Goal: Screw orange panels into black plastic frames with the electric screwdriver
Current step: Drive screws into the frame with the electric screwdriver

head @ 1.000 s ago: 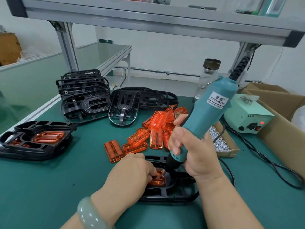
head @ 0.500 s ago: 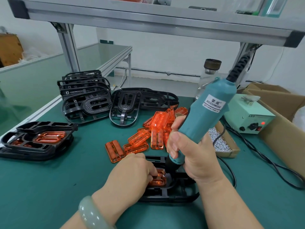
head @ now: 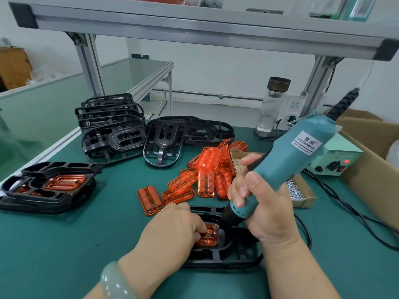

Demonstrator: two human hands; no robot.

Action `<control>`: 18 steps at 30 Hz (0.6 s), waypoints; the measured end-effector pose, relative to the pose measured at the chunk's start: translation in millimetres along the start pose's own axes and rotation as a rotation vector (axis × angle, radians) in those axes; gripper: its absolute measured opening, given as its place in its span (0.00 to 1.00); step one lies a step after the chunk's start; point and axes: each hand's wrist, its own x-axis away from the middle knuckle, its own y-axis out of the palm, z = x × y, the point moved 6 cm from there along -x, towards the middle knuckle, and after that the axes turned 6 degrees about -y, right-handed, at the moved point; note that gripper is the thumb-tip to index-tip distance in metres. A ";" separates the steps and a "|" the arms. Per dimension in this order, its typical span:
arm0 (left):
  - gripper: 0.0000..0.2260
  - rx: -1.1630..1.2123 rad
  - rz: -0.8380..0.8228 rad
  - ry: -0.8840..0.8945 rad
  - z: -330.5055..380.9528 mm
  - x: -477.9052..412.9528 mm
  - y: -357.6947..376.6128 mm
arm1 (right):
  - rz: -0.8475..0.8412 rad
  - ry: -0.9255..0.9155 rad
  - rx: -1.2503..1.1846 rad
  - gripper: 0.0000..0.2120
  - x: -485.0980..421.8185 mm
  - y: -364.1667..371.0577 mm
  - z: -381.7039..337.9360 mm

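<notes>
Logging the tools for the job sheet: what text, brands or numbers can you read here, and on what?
"KEENWISE": white label on the electric screwdriver gripped by the right hand.
Characters above it and the fine print below: too blurred to read.
"LED": top of the pale green power box.
Nothing else is legible.
</notes>
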 end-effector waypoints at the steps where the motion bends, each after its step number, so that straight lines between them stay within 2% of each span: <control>1: 0.13 -0.004 -0.002 -0.001 -0.1 0.0 0.3 | 0.003 -0.008 0.005 0.09 0.5 -0.3 -0.7; 11: 0.13 -0.028 -0.009 -0.013 0.3 0.4 1.8 | -0.027 -0.032 0.027 0.08 4.0 4.4 -3.4; 14: 0.13 -0.039 -0.015 -0.014 0.5 0.2 1.0 | -0.052 -0.034 0.012 0.13 1.9 8.9 -5.7; 18: 0.13 -0.055 -0.026 0.002 2.2 0.2 0.2 | -0.037 -0.038 -0.125 0.18 -3.9 8.2 -9.9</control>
